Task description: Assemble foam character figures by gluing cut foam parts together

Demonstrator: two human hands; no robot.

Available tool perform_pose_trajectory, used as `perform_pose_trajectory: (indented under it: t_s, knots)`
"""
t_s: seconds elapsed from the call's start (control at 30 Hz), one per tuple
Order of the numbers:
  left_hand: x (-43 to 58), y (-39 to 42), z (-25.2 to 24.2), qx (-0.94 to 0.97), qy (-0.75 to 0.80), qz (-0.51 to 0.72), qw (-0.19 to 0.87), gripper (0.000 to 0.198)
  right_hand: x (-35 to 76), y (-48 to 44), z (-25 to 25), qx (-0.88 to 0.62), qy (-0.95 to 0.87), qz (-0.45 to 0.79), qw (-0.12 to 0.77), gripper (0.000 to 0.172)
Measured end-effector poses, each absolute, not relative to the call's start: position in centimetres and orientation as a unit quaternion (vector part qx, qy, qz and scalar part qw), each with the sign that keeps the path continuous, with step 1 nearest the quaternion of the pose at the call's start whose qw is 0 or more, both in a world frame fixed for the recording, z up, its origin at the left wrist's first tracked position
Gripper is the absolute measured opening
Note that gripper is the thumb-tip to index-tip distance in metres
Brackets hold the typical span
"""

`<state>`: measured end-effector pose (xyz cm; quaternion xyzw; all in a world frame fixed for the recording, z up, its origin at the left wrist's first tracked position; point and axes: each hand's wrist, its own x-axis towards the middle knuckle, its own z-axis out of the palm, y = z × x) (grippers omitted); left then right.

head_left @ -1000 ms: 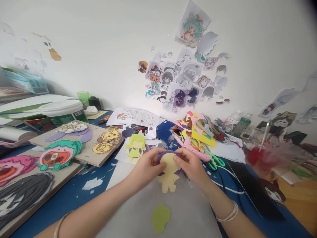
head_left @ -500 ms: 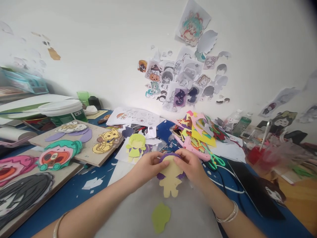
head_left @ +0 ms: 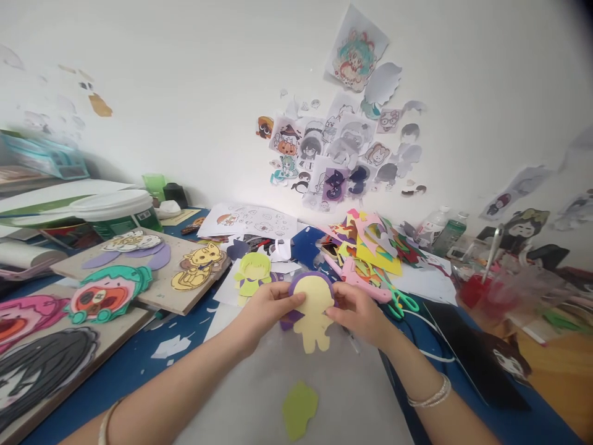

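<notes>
Between my two hands I hold up a doll-shaped cutout (head_left: 314, 321), pale yellow with a purple layer showing round its head and at one side. My left hand (head_left: 273, 306) pinches the head's left edge, thumb on the yellow face. At the right edge, my right hand (head_left: 359, 309) grips with thumb and fingers. Below them a loose olive-green piece (head_left: 300, 409) lies on the grey work sheet (head_left: 250, 395). Behind my left hand, a lime-green doll cutout (head_left: 253, 275) rests on white paper.
Boards with finished character cutouts (head_left: 109, 293) and a white-lidded tub (head_left: 115, 210) stand on the left. Coloured scraps (head_left: 370, 238), a pink glue gun (head_left: 364, 281), green-handled scissors (head_left: 402, 303) and a black flat panel (head_left: 472, 352) lie to the right. Drawings cover the wall.
The cutout has risen slightly and its whole yellow head now shows. My right hand has slid from the top of the head down to its right side.
</notes>
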<state>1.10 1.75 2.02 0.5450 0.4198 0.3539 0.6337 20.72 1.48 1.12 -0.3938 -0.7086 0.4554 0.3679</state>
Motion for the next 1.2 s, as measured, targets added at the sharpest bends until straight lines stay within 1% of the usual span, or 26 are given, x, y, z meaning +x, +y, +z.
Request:
perform_pose_trajectory:
  t_s: [0.07, 0.17, 0.43, 0.87, 0.93, 1.13, 1.2]
  knots:
    - [1.1, 1.8, 2.1, 0.539, 0.423, 0.348, 0.64, 0.043, 20.9, 1.5, 1.3, -0.404, -0.719, 0.441, 0.356, 0.015]
    - [1.2, 1.8, 2.2, 0.553, 0.423, 0.333, 0.635, 0.044, 21.0, 1.8, 1.0, -0.412, -0.704, 0.445, 0.37, 0.015]
    - [1.1, 2.3, 1.0, 0.634, 0.415, 0.309, 0.575, 0.033, 21.0, 2.2, 0.2, -0.428, -0.687, 0.436, 0.395, 0.02]
    - [1.1, 2.0, 1.7, 0.656, 0.439, 0.289, 0.542, 0.033, 20.2, 1.8, 0.3, -0.445, -0.684, 0.42, 0.398, 0.026]
    - [1.1, 2.0, 1.6, 0.658, 0.431, 0.29, 0.545, 0.033, 20.1, 1.8, 0.3, -0.451, -0.691, 0.397, 0.401, 0.029]
    - [1.0, 2.4, 0.7, 0.682, 0.401, 0.284, 0.542, 0.03, 20.5, 2.1, -0.1, -0.474, -0.751, 0.255, 0.383, 0.035]
    - [0.9, 2.6, 0.4, 0.688, 0.413, 0.28, 0.528, 0.03, 20.6, 2.1, -0.2, -0.478, -0.757, 0.237, 0.376, 0.036]
